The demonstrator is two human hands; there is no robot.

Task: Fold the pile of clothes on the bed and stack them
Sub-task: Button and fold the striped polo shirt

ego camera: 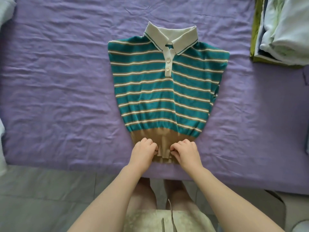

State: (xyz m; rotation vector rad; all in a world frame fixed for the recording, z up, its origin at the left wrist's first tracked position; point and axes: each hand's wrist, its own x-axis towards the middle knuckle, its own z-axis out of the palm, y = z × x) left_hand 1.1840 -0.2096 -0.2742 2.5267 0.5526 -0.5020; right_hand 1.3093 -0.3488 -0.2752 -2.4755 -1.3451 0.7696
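Your two forearms reach forward from the bottom of the view, side by side, over the near edge of the bed (66, 97). Your left hand (143, 151) and right hand (185, 152) sit close together, knuckles up, on the tan hem band (164, 136) of the striped polo shirt (165, 91). Both hands have their fingers curled down, each pinching a fold of that tan band, with a small bunched ridge of fabric raised between them.

That shirt lies flat and face up in the middle of the bed, hem toward you, white collar (170, 36) pointing away, button placket closed down the chest. Its sides are tucked in, so it narrows toward the hem. It rests on a wrinkled purple sheet.

Off at the far right, well apart from the shirt, a stack of folded clothes (282, 30) in pale blue, white and green sits on the bed. Pale fabric (6, 12) shows at the left edge. Below the bed edge you can see the grey tiled floor (41, 190).
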